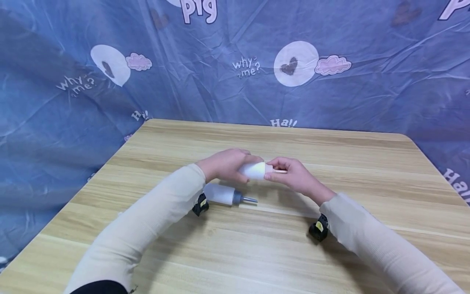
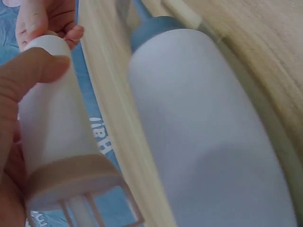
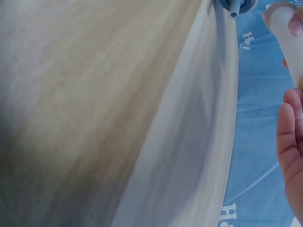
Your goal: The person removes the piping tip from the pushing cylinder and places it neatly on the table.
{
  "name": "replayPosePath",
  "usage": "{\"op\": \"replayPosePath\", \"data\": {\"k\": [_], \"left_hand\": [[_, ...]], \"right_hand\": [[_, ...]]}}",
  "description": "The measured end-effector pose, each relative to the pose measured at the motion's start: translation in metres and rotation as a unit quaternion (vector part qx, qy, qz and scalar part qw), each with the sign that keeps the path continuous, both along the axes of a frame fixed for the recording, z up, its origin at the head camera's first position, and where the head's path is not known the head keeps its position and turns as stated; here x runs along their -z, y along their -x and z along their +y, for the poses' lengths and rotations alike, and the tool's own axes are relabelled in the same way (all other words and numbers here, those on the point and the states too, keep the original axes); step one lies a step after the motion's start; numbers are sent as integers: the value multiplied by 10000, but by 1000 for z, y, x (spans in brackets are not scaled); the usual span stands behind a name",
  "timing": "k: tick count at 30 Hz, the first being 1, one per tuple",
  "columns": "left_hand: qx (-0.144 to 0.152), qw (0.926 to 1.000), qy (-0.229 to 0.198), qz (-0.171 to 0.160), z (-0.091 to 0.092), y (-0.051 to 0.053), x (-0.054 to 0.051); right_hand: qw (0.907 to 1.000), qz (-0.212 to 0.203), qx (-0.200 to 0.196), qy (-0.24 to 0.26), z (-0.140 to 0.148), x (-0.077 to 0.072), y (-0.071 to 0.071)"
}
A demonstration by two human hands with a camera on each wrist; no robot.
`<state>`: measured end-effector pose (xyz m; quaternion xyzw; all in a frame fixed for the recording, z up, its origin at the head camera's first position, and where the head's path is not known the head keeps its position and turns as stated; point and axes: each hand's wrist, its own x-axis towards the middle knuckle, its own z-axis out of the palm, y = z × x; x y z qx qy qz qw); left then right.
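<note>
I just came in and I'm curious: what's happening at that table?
Someone's left-hand grip holds a white cylinder above the wooden table, while their right-hand grip pinches its narrower end, where a thin metal rod sticks out. A grey-capped cylinder lies on the table, and neither grip is holding it.

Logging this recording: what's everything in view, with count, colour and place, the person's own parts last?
Cylinder with pale collar and metal rod: 1, white, held between both hands; a tan band shows at its other end
Cylinder with blue-grey collar and metal rod: 1, white, lying on the table
Wood-grain table: 1, light tan, beneath the hands
Printed fabric backdrop: blue, behind and left of the table
Small wrist-worn devices: 2, black, one at each wrist
Fabric sleeves: 2, cream, on both arms
Left hand: 1, bare, gripping the held cylinder
Right hand: 1, bare, pinching its collar end
</note>
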<state>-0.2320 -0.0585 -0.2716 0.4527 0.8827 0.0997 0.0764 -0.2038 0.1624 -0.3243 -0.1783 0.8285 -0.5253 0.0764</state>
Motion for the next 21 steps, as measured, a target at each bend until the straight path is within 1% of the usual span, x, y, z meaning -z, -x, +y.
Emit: {"op": "replayPosePath", "data": {"k": [5, 8, 12, 16, 21], "left_hand": [[45, 9997, -219, -131, -1, 1, 4], [84, 9991, -304, -298, -1, 1, 6], [170, 9975, -388, -564, -2, 3, 7], [223, 9962, -351, -764, -2, 3, 7], [357, 9957, -298, -803, -2, 4, 6]], "right_hand": [[9996, 102, -237, 111, 3, 0, 1], [9991, 161, -357, 152, 3, 2, 1], [9988, 181, -403, 227, 3, 4, 0], [9983, 197, -449, 311, 3, 8, -1], [9979, 285, -475, 322, 3, 12, -2]]}}
